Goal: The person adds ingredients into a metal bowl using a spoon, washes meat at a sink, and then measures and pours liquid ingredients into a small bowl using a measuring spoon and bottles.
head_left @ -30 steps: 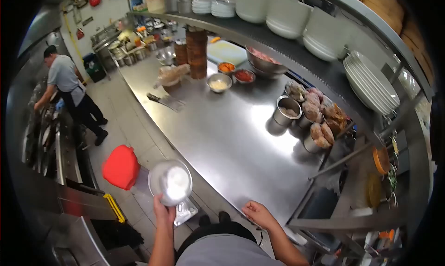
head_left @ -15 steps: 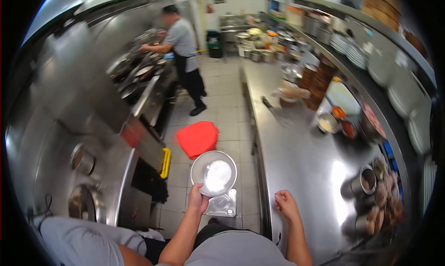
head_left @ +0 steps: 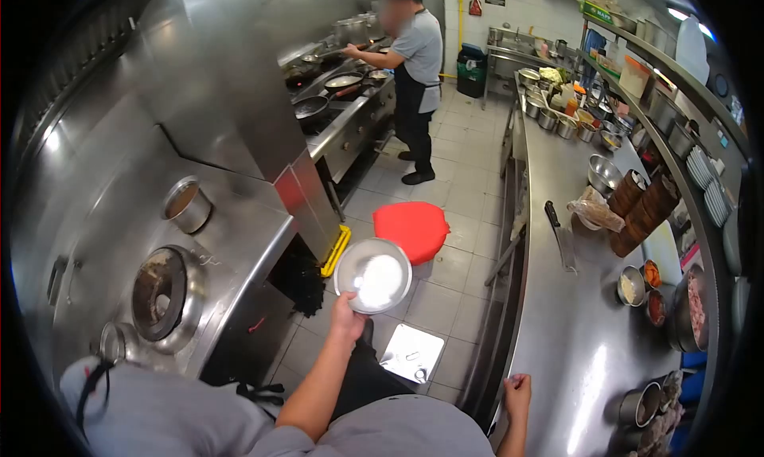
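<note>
My left hand (head_left: 347, 320) grips the near rim of a round metal bowl (head_left: 350, 270), held out over the floor. A bright white patch fills much of its inside; I cannot tell whether it is glare or contents. Low at the right, my right hand (head_left: 517, 393) is closed by the edge of the steel counter (head_left: 549, 330), with fingers curled together. What they hold, if anything, is too small to make out. Just beyond the bowl stands a red stool (head_left: 412, 226). A flat white square thing (head_left: 412, 353) lies below, near my legs.
A co-worker (head_left: 418, 59) stands at the stove with pans (head_left: 344, 81). Another person's grey shirt (head_left: 159, 413) is close on my left. On the counter lie a knife (head_left: 561, 230), steamer baskets (head_left: 649, 214) and small bowls (head_left: 631, 286). A yellow bar (head_left: 336, 251) borders the left unit.
My view has swung left, so the stove and counter sit further right. The bowl stays in my left hand and now overlaps the stool. My right hand remains by the counter edge.
</note>
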`<state>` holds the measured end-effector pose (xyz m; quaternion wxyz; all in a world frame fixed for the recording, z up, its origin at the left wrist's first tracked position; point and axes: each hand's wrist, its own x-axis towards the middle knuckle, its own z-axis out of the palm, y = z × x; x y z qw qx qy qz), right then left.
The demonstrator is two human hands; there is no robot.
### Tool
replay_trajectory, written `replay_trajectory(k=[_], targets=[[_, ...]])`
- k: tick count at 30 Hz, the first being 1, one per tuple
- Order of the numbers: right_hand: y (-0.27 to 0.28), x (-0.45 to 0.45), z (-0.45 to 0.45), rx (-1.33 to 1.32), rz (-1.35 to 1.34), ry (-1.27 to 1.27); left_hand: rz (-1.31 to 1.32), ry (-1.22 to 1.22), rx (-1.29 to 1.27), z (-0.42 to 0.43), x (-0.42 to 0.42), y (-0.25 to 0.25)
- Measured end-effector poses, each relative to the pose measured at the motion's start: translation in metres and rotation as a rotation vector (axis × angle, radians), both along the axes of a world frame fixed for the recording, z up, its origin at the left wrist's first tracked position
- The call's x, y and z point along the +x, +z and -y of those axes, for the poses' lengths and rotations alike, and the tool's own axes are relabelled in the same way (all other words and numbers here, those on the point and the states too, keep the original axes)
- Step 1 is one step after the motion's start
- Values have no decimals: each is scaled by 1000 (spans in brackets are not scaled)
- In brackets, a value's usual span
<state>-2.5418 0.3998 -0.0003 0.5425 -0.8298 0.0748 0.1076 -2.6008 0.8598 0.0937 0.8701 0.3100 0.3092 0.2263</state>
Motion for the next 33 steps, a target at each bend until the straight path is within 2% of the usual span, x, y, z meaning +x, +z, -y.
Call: replay_trajectory(k=[3, 5, 7, 8, 9, 14, 16, 20, 24, 26, 31, 33], targets=[[-11, 8, -3, -238, 78, -24, -32, 82, 3, -41, 15, -3], [1, 23, -17, -355, 119, -40, 45, 102, -27, -78, 31, -20], [17, 34, -35, -577, 23, -83, -19, 104, -56, -113, 59, -31], [-1, 40, -32, -657, 24, -118, -18, 96, -72, -135, 76, -54], [11, 46, -43, -688, -80, -191, -27, 53, -93, -147, 95, -56], [0, 46, -46, -717, -107, -281, -136, -235, -176, -191, 172, -98], [-4, 51, -43, -752, -176, -313, -181, -462, -162, -199, 200, -107], [-37, 65, -26, -818, -325, -385, -211, -581, -113, -204, 249, -70], [-33, 65, -36, -871, -324, -457, -226, -653, -7, -225, 275, -77], [-23, 61, -38, -840, -337, -502, -254, -638, -73, -233, 285, -72], [-27, 59, -49, -746, -339, -614, -284, -725, 1, -254, 305, -76], [-27, 62, -49, -837, -339, -608, -270, -736, 19, -257, 307, -69]])
